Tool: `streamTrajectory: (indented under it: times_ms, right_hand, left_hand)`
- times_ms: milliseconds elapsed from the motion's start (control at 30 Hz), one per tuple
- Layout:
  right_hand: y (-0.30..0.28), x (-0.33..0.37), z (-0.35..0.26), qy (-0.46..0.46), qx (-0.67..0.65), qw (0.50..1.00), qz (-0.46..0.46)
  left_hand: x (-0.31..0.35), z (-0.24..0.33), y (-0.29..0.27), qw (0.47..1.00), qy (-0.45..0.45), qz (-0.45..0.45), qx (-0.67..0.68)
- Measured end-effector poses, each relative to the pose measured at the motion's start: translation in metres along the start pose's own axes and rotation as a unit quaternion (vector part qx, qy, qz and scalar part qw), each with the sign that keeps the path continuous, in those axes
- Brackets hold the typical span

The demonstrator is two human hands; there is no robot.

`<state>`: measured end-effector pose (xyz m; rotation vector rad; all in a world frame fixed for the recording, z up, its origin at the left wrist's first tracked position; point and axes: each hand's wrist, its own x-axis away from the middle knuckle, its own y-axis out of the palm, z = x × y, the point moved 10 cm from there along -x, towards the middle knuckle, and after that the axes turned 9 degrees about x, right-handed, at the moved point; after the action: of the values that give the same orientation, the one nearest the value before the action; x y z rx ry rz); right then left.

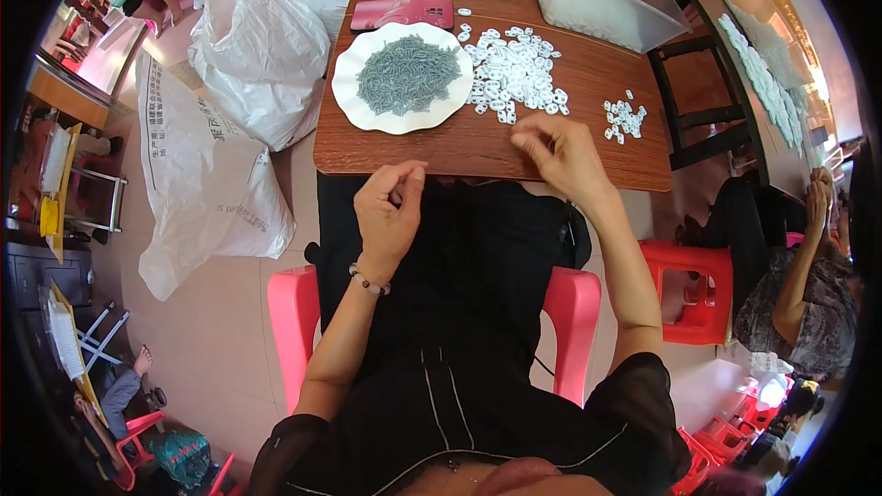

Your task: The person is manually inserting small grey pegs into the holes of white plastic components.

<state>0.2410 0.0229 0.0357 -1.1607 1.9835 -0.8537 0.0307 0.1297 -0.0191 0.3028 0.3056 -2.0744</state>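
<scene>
Here, two hands [386, 213] [568, 154] face one plate [346, 83] (scalloped), two white heaps [519, 72] [622, 119].

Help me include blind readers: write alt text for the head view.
A person's left hand is at the near edge of a brown wood-grain table; the right hand is over it, near a pile of small white oval pieces. Left of them sits a scalloped white plate heaped with thin grey pieces.
</scene>
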Motion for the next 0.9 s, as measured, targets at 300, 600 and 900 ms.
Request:
streamTrajectory:
  times_ms: [300,600,900]
  right_hand:
    - [0.007,-0.016,0.016,-0.017,0.116,0.990,0.083]
    - [0.019,-0.027,0.004,-0.034,0.173,0.983,0.060]
    - [0.012,-0.030,0.004,-0.079,0.176,0.972,0.138]
  left_hand:
    - [0.024,-0.016,0.033,0.990,-0.063,-0.092,0.081]
    - [0.028,-0.017,0.042,0.988,-0.074,-0.115,0.078]
    - [0.039,-0.031,0.054,0.978,-0.118,-0.119,0.127]
